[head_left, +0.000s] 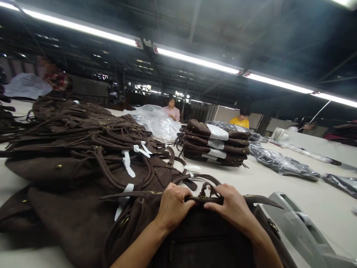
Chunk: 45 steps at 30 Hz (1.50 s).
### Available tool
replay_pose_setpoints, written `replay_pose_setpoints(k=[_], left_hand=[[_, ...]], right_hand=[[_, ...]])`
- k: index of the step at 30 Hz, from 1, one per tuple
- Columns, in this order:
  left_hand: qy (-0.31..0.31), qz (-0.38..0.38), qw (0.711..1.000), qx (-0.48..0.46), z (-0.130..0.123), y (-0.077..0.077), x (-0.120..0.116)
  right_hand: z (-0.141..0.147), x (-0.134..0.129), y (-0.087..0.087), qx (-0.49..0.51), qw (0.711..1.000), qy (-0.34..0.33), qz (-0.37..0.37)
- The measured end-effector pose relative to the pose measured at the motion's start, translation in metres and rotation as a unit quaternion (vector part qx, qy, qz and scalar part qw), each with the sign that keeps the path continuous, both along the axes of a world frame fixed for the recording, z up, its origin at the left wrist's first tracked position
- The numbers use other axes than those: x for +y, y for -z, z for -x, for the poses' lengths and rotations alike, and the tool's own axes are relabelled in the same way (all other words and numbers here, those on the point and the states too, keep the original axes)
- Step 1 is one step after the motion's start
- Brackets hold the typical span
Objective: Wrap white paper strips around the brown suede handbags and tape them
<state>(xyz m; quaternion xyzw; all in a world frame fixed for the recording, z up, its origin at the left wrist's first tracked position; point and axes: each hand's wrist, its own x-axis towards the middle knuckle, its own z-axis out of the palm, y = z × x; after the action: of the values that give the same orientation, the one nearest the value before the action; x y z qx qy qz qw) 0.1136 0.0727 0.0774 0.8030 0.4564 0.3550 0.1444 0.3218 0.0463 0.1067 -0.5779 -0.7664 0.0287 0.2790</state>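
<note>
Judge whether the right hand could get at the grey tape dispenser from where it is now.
Probably yes: the right hand grips the brown bag, and the tape dispenser lies beside it on bare table with nothing between.

Two bare forearms reaching forward from below, left hand (173, 204) and right hand (233, 207) side by side, palms down, fingers curled over the top edge of a brown suede handbag (195, 238), thumbs tucked beneath.

A long pale worktable (312, 201) carries a heap of brown suede handbags (83, 149) left of the fingers. Beyond the fingertips stands a neat stack of folded brown bags (216, 143), with clear plastic wrappers (281, 162) and what looks like a grey tape dispenser (301, 227) to their right.
</note>
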Motion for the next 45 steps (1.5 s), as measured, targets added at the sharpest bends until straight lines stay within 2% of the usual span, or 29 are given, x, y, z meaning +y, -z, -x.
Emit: replay_pose_setpoints(k=[3, 8, 11, 15, 18, 22, 29, 31, 34, 37, 40, 43, 45], left_hand=[[0.010, 0.013, 0.999, 0.032, 0.006, -0.005, 0.001], [0.022, 0.087, 0.991, 0.099, 0.031, -0.009, 0.011], [0.025, 0.059, 0.991, 0.114, 0.040, -0.011, 0.010], [0.028, -0.015, 0.993, 0.115, 0.036, -0.016, -0.001], [0.033, -0.047, 0.992, 0.111, 0.028, -0.016, -0.007], [0.027, -0.062, 0.989, 0.131, 0.022, -0.011, -0.006], [0.028, 0.073, 0.982, 0.171, 0.029, 0.004, 0.011], [0.023, 0.069, 0.984, 0.165, 0.028, 0.000, 0.010], [-0.004, 0.039, 0.985, 0.169, 0.019, -0.015, 0.011], [-0.010, 0.007, 0.980, 0.198, 0.003, -0.026, 0.026], [-0.004, 0.021, 0.970, 0.242, -0.014, -0.015, 0.053], [-0.014, 0.079, 0.956, 0.282, -0.026, 0.014, 0.077], [-0.017, 0.093, 0.952, 0.290, -0.028, 0.030, 0.084]], right_hand=[[-0.009, -0.008, 0.002, -0.060, 0.998, 0.000, 0.033], [-0.008, -0.020, 0.004, -0.044, 0.999, -0.016, -0.003], [-0.009, -0.027, 0.007, -0.024, 0.998, -0.040, -0.042], [-0.017, -0.031, 0.016, -0.021, 0.993, -0.063, -0.098], [-0.023, -0.029, 0.022, -0.008, 0.994, -0.038, -0.099], [-0.025, -0.022, 0.028, 0.036, 0.998, 0.016, -0.052], [-0.021, -0.004, 0.043, 0.092, 0.993, 0.072, 0.027], [-0.023, -0.001, 0.044, 0.113, 0.990, 0.084, 0.028], [-0.029, 0.001, 0.041, 0.147, 0.984, 0.101, 0.015], [-0.041, 0.011, 0.038, 0.161, 0.979, 0.124, 0.018], [-0.054, 0.032, 0.047, 0.141, 0.978, 0.136, 0.079], [-0.063, 0.057, 0.067, 0.125, 0.972, 0.126, 0.155], [-0.064, 0.069, 0.080, 0.126, 0.971, 0.118, 0.166]])
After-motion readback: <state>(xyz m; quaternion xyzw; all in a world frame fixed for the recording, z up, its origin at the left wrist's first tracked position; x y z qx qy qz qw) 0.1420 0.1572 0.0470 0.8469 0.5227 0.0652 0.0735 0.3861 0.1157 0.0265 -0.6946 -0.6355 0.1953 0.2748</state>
